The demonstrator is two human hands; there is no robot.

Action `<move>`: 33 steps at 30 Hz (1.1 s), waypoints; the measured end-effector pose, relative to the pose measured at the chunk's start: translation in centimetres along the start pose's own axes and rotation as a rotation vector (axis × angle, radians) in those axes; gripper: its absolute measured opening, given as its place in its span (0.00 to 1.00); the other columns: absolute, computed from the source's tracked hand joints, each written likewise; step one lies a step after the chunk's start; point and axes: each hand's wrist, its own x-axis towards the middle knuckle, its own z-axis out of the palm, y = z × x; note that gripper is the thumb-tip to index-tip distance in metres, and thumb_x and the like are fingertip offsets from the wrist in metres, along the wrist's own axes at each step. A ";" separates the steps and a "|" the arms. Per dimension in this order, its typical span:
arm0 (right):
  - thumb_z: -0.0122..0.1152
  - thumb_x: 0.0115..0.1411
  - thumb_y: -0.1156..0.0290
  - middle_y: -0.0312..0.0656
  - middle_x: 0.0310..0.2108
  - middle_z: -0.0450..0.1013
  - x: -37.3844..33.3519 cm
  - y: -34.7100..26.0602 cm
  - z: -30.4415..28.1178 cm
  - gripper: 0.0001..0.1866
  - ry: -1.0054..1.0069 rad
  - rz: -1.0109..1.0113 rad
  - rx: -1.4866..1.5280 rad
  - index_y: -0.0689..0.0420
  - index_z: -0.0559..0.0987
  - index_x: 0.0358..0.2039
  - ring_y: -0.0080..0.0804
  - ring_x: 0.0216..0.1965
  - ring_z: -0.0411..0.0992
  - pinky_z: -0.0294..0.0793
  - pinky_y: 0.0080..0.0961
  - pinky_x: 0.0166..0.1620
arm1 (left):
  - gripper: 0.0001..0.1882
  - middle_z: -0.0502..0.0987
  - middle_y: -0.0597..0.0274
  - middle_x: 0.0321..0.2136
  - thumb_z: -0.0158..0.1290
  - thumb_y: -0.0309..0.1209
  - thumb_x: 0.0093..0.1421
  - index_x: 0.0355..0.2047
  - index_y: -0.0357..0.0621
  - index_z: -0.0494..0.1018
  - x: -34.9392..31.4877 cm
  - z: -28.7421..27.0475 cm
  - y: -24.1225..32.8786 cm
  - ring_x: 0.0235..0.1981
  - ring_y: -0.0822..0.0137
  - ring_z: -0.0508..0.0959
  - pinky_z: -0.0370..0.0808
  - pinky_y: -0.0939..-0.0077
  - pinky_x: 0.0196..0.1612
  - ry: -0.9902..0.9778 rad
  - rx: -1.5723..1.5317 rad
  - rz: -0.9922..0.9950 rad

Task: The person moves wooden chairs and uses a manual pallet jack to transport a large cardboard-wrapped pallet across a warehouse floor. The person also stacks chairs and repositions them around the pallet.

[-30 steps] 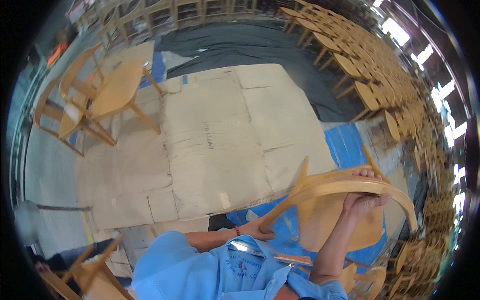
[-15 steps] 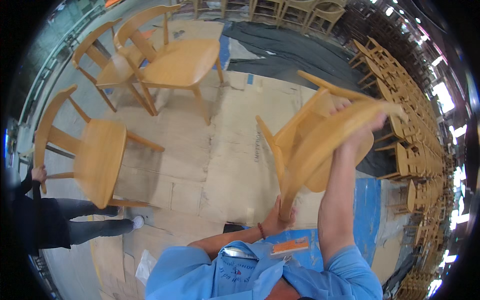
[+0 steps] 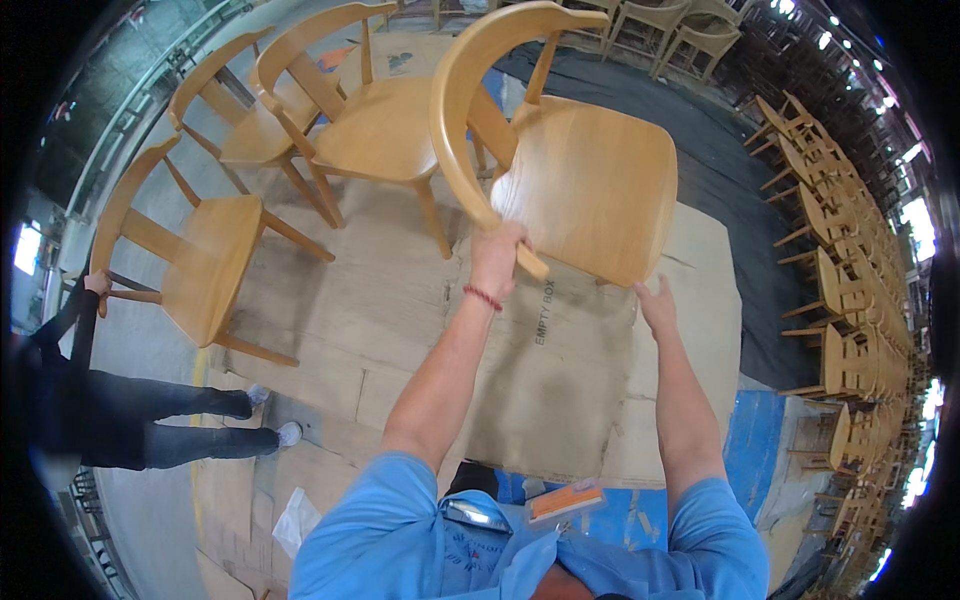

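A light wooden chair (image 3: 595,185) with a curved backrest is upright in front of me, its seat facing up. My left hand (image 3: 497,258) is closed around the near end of its curved top rail. At the near right corner of the seat is my right hand (image 3: 657,305), fingers apart, its fingertips close to the edge; whether they touch it I cannot tell. The seat hides most of the chair's legs. A shadow falls on the cardboard below, and the chair appears raised off it.
Three similar chairs stand at the left: a front chair (image 3: 210,265), a back one (image 3: 255,120) and a middle one (image 3: 375,130). A person (image 3: 95,420) holds the front chair. Cardboard (image 3: 400,320) covers the floor. Rows of chairs (image 3: 835,270) line the right.
The chair has turned from tilted to upright and moved up and left. My left hand now grips the rail's end; my right hand has come off the frame to the seat's corner.
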 end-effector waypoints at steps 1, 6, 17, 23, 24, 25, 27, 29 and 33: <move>0.62 0.57 0.52 0.57 0.63 0.58 1.0 1.8 0.4 0.46 0.000 0.126 0.179 0.60 0.50 0.67 0.51 0.62 0.61 0.65 0.40 0.59 | 0.02 0.73 0.58 0.20 0.51 0.20 0.52 0.26 0.36 0.69 1.4 1.4 1.1 0.21 0.64 0.75 0.75 0.71 0.28 0.018 -0.044 0.005; 0.59 0.60 0.53 0.51 0.66 0.51 5.0 1.6 4.9 0.52 -0.134 0.368 0.853 0.49 0.32 0.69 0.57 0.58 0.62 0.73 0.47 0.47 | 0.03 0.71 0.58 0.23 0.50 0.23 0.52 0.28 0.38 0.68 7.0 5.6 5.2 0.24 0.65 0.74 0.74 0.68 0.28 0.031 -0.073 0.035; 0.54 0.62 0.60 0.51 0.54 0.71 -6.1 3.8 11.1 0.24 -0.458 -0.406 0.127 0.59 0.71 0.56 0.46 0.51 0.72 0.70 0.33 0.53 | 0.07 0.73 0.58 0.30 0.47 0.29 0.56 0.35 0.42 0.69 21.3 7.1 7.2 0.33 0.59 0.77 0.78 0.62 0.38 0.122 -0.100 0.032; 0.54 0.58 0.54 0.58 0.53 0.70 -28.5 29.5 0.4 0.27 -0.411 0.611 -0.034 0.63 0.76 0.51 0.52 0.57 0.67 0.64 0.39 0.60 | 0.15 0.76 0.62 0.34 0.47 0.39 0.60 0.43 0.45 0.71 19.9 5.4 6.4 0.32 0.64 0.76 0.75 0.70 0.29 -0.126 0.169 -0.030; 0.54 0.57 0.55 0.58 0.51 0.71 -30.9 31.4 -1.7 0.26 -0.438 0.633 -0.102 0.63 0.78 0.48 0.51 0.55 0.68 0.65 0.40 0.58 | 0.16 0.74 0.61 0.38 0.46 0.40 0.61 0.45 0.44 0.69 19.3 4.7 8.0 0.36 0.64 0.74 0.73 0.70 0.33 -0.174 0.250 0.011; 0.55 0.56 0.56 0.57 0.50 0.72 -35.0 34.1 -3.4 0.24 -0.507 0.706 -0.116 0.63 0.79 0.45 0.51 0.54 0.69 0.66 0.40 0.57 | 0.18 0.72 0.60 0.41 0.46 0.41 0.61 0.48 0.44 0.68 19.1 6.3 8.0 0.39 0.63 0.71 0.71 0.70 0.37 -0.221 0.340 0.000; 0.56 0.55 0.55 0.57 0.40 0.76 -43.9 37.4 -8.5 0.22 -0.300 0.763 -0.349 0.64 0.82 0.36 0.51 0.44 0.75 0.73 0.43 0.46 | 0.22 0.68 0.57 0.48 0.44 0.42 0.62 0.52 0.43 0.65 18.5 6.6 8.7 0.47 0.62 0.67 0.67 0.70 0.45 -0.279 0.280 -0.084; 0.52 0.57 0.55 0.57 0.37 0.77 -49.6 38.6 -8.4 0.23 -0.370 1.212 -0.016 0.65 0.81 0.35 0.55 0.41 0.75 0.73 0.45 0.44 | 0.26 0.64 0.55 0.54 0.43 0.44 0.63 0.57 0.42 0.61 14.3 8.8 6.2 0.54 0.60 0.63 0.63 0.69 0.53 -0.261 0.225 -0.138; 0.56 0.57 0.57 0.45 0.24 0.73 -62.4 38.6 -3.6 0.16 0.163 1.430 0.398 0.58 0.76 0.35 0.35 0.22 0.72 0.75 0.35 0.24 | 0.39 0.42 0.57 0.70 0.40 0.50 0.64 0.69 0.46 0.45 3.3 9.8 -1.5 0.71 0.61 0.41 0.42 0.70 0.70 -0.401 0.128 -0.186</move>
